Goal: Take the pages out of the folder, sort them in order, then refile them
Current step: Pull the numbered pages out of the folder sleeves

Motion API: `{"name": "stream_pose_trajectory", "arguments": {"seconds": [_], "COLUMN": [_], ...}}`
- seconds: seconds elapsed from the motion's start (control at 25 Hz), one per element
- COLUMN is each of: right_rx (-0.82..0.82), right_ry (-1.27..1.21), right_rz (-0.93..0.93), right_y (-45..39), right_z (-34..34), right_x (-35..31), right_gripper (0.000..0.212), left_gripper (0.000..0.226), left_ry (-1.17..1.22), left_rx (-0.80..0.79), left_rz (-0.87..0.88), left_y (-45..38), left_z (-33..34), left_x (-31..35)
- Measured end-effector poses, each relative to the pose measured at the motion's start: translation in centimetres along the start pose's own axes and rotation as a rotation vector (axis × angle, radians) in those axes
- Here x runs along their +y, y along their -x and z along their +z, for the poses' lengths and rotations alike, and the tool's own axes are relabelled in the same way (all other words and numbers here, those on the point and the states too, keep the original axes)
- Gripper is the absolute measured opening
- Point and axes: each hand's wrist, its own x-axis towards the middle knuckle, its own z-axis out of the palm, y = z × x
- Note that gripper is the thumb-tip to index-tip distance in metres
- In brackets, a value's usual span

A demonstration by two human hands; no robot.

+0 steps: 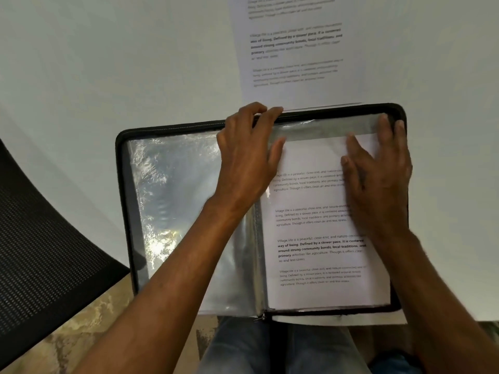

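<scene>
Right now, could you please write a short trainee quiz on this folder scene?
1. True or false: the loose printed white sheet lies beyond the open black zip folder.
2. Which hand grips the clear plastic sleeve's top edge? A) left hand B) right hand
3. Fill in: the right hand rests flat on the white printed page on the folder's ____ half.

Key: 1 true; 2 A; 3 right.

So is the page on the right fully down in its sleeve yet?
Nearly: the page sits inside the right sleeve, with an empty clear strip above its top edge.
</scene>
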Motion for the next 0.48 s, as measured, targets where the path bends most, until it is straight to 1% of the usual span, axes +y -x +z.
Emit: {"name": "stream_pose_trajectory", "arguments": {"seconds": [0.12, 0.2, 0.28, 0.4, 0.48], "right_rx": [0.024, 0.018, 0.013, 0.04, 0.071], "right_ry": [-0.056, -0.156, -0.277, -0.399, -0.543], "right_rz": [-0.017, -0.012, 0.023, 0.136, 0.273], "right_y": [0.4, 0.6, 0.7, 0.6, 0.3], "right_z": [-0.8, -1.5, -2.2, -3.0, -3.3], "right_x": [-0.2, -0.4, -0.9, -1.7, -2.0], "right_gripper": [0.036, 0.036, 0.041, 0.059, 0.061], "left_gripper": [0.04, 0.033, 0.023, 0.021, 0.028], "left_ry": [-0.056, -0.06, -0.02, 0.068, 0.116], "left_rx": [-0.049, -0.091, -0.12, -0.18, -0.218], "left_rz": [0.067, 0.099, 0.108, 0.094, 0.089], "left_y": [-1.7, -2.3, -2.6, -2.7, -2.7], "left_z": [0.5, 0.5, 0.4, -0.2, -0.7], "left_x": [0.4, 0.5, 0.5, 0.8, 1.0]}}
